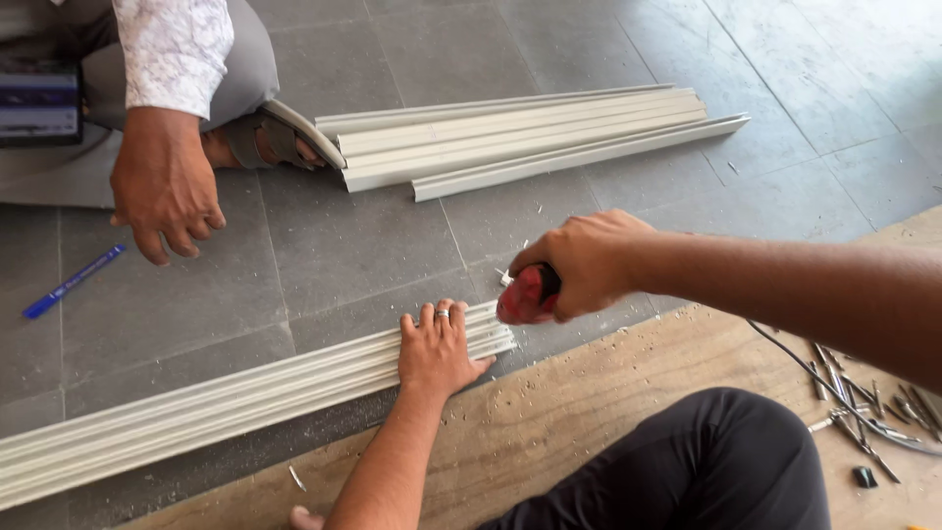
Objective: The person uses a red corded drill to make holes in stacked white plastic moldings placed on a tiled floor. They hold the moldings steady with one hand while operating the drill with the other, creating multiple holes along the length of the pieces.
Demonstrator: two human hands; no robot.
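On grey profiles (245, 402), left hand (437, 353) flat

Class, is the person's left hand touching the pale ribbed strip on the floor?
Touching: the head view shows the left hand pressed flat on the pale ribbed strip.

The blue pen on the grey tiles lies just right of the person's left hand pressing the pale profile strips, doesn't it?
Not quite. The head view shows the blue pen far to the left of the left hand, which does press the pale profile strips.
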